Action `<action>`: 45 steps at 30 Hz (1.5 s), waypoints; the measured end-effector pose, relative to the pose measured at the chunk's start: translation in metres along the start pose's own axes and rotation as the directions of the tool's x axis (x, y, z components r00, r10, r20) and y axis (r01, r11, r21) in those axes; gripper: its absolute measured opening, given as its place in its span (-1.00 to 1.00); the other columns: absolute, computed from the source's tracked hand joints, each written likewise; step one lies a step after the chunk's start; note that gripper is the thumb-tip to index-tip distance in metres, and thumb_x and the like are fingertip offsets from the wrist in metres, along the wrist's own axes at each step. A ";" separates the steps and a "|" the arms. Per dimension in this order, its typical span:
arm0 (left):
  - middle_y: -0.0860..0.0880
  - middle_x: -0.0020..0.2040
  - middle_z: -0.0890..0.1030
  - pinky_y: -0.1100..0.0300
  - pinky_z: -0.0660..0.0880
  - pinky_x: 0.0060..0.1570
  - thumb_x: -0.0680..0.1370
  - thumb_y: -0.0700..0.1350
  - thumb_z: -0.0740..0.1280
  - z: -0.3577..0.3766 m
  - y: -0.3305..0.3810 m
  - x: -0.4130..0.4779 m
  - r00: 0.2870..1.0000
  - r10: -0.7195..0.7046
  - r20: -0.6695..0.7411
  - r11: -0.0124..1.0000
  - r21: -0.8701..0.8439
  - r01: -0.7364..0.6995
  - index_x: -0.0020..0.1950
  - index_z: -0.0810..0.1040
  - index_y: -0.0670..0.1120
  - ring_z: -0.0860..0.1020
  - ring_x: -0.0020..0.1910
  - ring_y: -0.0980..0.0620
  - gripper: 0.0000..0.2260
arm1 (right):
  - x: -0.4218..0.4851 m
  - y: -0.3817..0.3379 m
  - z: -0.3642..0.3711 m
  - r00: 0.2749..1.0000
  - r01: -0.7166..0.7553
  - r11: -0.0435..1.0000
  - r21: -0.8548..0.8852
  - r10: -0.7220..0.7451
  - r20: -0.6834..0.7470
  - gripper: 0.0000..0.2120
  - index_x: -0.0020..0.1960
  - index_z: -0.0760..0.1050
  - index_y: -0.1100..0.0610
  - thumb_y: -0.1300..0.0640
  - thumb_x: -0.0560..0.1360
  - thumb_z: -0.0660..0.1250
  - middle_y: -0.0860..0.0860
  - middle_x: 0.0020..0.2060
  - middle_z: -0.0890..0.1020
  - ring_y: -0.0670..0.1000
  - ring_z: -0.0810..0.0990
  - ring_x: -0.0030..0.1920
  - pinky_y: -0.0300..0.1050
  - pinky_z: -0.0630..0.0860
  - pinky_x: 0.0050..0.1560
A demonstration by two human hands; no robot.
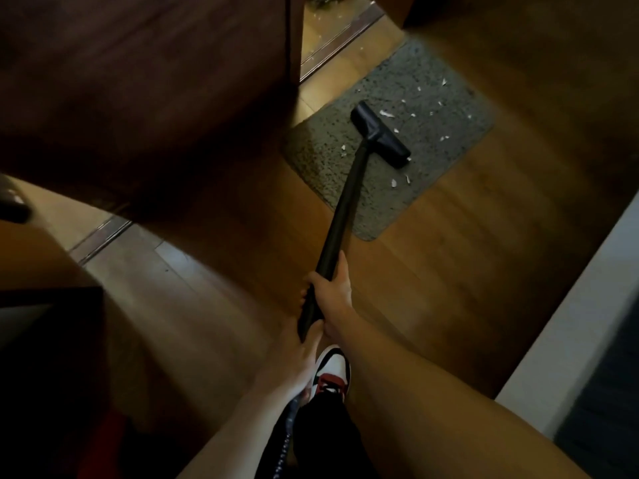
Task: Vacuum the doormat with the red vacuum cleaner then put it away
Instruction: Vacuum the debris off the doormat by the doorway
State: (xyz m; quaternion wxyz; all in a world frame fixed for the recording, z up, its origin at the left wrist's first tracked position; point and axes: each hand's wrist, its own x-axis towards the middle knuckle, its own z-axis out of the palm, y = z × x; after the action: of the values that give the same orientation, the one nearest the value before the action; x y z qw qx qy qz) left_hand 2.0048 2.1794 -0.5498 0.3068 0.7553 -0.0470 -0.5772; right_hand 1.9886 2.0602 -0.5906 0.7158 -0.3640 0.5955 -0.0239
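Note:
A grey speckled doormat (425, 98) lies on the wooden floor ahead, strewn with several white scraps (386, 114). The vacuum's black floor head (380, 134) rests on the mat near its middle. Its long black tube (345, 209) slants back toward me. My right hand (332, 288) grips the tube partway up. My left hand (297, 354) holds the tube's lower end just behind it, where a ribbed hose (287, 433) runs down past my leg. A dim red shape (110, 440) at the lower left may be the vacuum's body.
A dark wooden door or cabinet (145, 91) fills the upper left, with a metal threshold strip (332, 43) and more scraps beyond it. A white ledge (567, 323) borders the right. My red, white and black shoe (332, 371) stands on the floor below the hands.

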 end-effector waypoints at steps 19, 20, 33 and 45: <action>-0.02 -0.45 0.46 0.20 0.34 -0.60 0.67 0.10 0.13 -0.032 -0.008 -0.004 0.999 -0.048 -0.001 0.994 -0.097 0.047 -0.03 0.48 -0.06 0.37 -0.63 0.03 -0.72 | -0.010 0.015 0.043 0.997 -0.011 0.990 -0.138 0.000 -0.082 -0.17 0.59 -0.03 -0.33 0.23 0.58 0.32 0.14 0.12 0.58 0.01 0.59 -0.38 -0.06 0.60 -0.35; -0.05 -0.44 0.45 0.20 0.33 -0.61 0.67 0.08 0.13 -0.038 -0.014 -0.010 0.998 -0.058 -0.005 0.994 -0.088 0.058 -0.05 0.48 -0.11 0.36 -0.64 0.03 -0.70 | -0.017 0.020 0.050 0.996 -0.016 0.988 -0.151 0.003 -0.086 -0.18 0.59 -0.04 -0.33 0.23 0.58 0.32 0.13 0.10 0.58 0.02 0.59 -0.36 -0.07 0.60 -0.35; 0.02 -0.65 0.42 0.25 0.31 -0.63 0.66 0.05 0.17 -0.134 -0.079 -0.064 0.994 -0.112 -0.010 0.993 0.040 0.112 -0.21 0.44 -0.21 0.39 -0.70 0.06 -0.61 | -0.081 0.077 0.147 0.989 -0.083 0.994 -0.065 0.074 -0.126 -0.47 0.46 0.19 -0.06 0.26 0.60 0.29 0.09 -0.18 0.58 -0.07 0.54 -0.50 -0.16 0.54 -0.46; -0.03 -0.38 0.57 0.21 0.42 -0.51 0.62 0.20 0.14 -0.120 -0.079 -0.040 0.990 -0.128 -0.051 0.976 0.169 0.135 -0.02 0.53 -0.14 0.51 -0.57 0.07 -0.58 | -0.063 0.065 0.137 0.981 -0.127 0.990 -0.060 0.116 -0.156 -0.78 0.22 0.38 0.07 0.23 0.62 0.31 0.10 -0.34 0.55 -0.02 0.52 -0.53 -0.14 0.53 -0.47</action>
State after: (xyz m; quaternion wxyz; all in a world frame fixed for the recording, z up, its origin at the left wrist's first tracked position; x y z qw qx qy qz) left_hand 2.0772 2.3090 -0.5396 0.2023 0.7917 -0.0405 -0.5750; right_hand 2.0635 2.2048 -0.5703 0.6553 -0.3489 0.6699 0.0128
